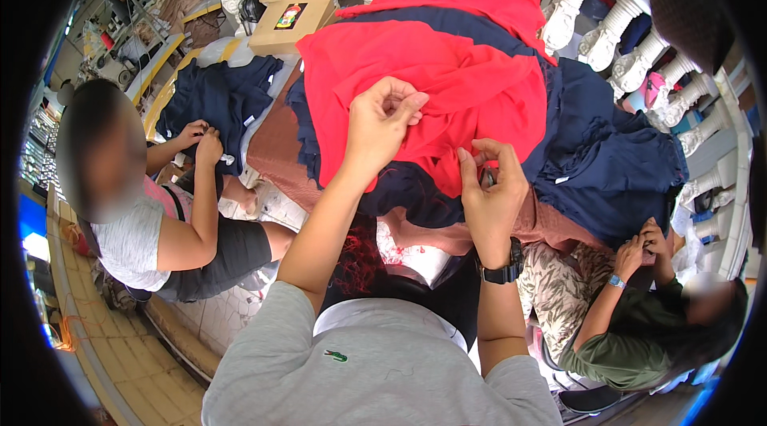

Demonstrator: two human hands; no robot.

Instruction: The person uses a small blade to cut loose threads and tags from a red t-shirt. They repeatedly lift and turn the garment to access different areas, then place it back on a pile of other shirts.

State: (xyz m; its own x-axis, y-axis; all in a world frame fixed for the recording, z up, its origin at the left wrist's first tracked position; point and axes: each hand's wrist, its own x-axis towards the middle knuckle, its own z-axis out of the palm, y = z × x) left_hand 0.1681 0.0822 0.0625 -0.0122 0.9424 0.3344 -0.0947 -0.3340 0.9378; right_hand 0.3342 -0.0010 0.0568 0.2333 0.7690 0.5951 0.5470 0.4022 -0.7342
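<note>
A bright red garment (447, 67) lies in loose folds over a pile of dark navy garments on the table in front of me. Above its left part, my left hand (382, 118) has thumb and fingertips pinched together; whatever is between them is too small to make out. My right hand (497, 190) is at the garment's near edge, fingers curled toward the thumb. A small dark, shiny object (486, 178) shows inside that hand, mostly hidden by the fingers. Red cloth hangs just beside the right thumb.
On each side a seated person handles navy garments (220, 95), (607, 146). A cardboard box (294, 15) stands at the back left. White balusters (563, 15) line the far side. Brown cloth (276, 150) covers the table. Red thread scraps (355, 254) lie below, near my lap.
</note>
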